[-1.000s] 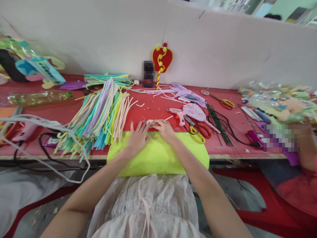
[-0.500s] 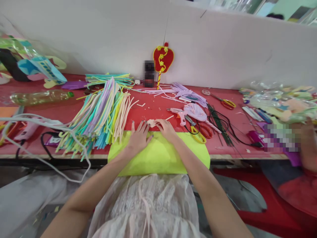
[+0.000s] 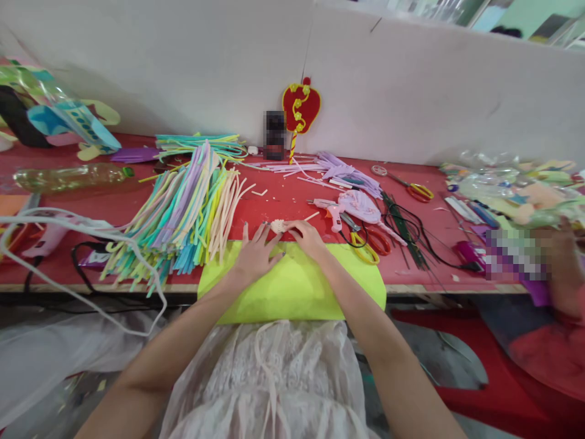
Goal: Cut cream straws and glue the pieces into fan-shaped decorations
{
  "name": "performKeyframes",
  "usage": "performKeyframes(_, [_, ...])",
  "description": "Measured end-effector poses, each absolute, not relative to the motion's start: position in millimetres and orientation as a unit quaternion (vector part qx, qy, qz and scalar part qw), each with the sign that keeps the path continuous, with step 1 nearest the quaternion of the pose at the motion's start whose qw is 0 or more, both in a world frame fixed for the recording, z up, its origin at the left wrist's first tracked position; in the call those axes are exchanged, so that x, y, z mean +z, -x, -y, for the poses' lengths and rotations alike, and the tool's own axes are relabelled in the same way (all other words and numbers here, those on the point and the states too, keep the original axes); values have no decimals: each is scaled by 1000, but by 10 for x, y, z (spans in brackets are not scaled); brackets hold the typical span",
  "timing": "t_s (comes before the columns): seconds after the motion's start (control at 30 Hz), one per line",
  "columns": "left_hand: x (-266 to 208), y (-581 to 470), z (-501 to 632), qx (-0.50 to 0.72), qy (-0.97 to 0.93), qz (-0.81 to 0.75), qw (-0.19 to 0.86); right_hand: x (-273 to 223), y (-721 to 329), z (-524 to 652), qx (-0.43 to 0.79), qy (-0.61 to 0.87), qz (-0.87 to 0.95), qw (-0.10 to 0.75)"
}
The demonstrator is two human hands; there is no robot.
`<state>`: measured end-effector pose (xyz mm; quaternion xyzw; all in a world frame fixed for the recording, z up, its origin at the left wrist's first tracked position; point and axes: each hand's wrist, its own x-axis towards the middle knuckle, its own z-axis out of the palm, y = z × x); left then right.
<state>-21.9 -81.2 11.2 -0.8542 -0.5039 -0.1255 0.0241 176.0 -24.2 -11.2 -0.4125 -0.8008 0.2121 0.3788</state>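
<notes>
A small cream-coloured fuzzy piece (image 3: 277, 226) lies at the far edge of the yellow-green sheet (image 3: 297, 292), between my two hands. My left hand (image 3: 258, 253) rests on the sheet with its fingers spread, the fingertips close to the piece. From the right, my right hand (image 3: 307, 238) pinches the piece's edge between thumb and fingers. Left of my hands lies a big bundle of pastel pipe cleaners (image 3: 178, 213), with cream ones nearest. A short cream stick (image 3: 312, 216) lies just beyond my right hand.
Right of the sheet are a pink glue gun (image 3: 335, 214), yellow-handled scissors (image 3: 365, 249) and a lilac fuzzy bundle (image 3: 361, 206). Farther back stands a red apple-shaped ornament (image 3: 301, 108). A plastic bottle (image 3: 73, 178) and white cable (image 3: 158, 292) lie left. Another person's hand (image 3: 564, 250) works at far right.
The cream piece has turned slightly and now looks rounder and more compact between my fingers. Both hands stay in nearly the same place; the view has shifted a little.
</notes>
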Motion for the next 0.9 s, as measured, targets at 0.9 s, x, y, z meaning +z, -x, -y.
performKeyframes(0.9, [132, 285, 814, -111, 861, 496, 6, -60, -1863, 396, 63, 530, 772, 344])
